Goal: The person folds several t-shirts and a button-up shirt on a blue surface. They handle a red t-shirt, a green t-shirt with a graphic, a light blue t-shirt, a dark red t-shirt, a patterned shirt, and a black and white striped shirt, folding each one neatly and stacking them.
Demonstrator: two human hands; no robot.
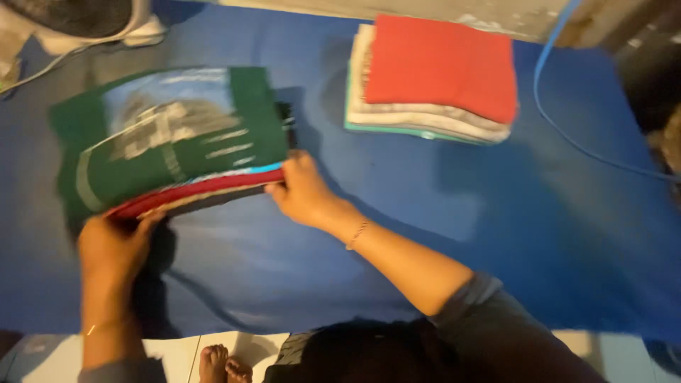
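Both hands grip a small pile of folded clothes [170, 152] by its near edge, lifted at a tilt off the blue surface [397, 234]. Left hand [113, 245] closed on the lower-left corner, fingers tucked under; right hand [301, 188] closed on the right end, thumb on top, fingers beneath. Step in hand looks like carrying or shifting the pile as one unit, mid-lift. Next move probably calls for keeping both grips level so layers don't slide apart, and holding the pile flat if it goes down; the far edge is unsupported and could sag.

Pile look: top garment is green with a pale blue-grey printed panel and whitish markings, motion-blurred so details unreadable. Under it thin layers show at the edge: light blue, red, cream, then something dark. Pile sits left of centre on the surface.

Second stack of folded clothes [433, 85] lies well apart, upper right: red piece on top, whitish and grey layers, teal at the bottom. Blue cable [567, 135] curves along the right side. Person's bare feet [223, 365] show at the bottom edge
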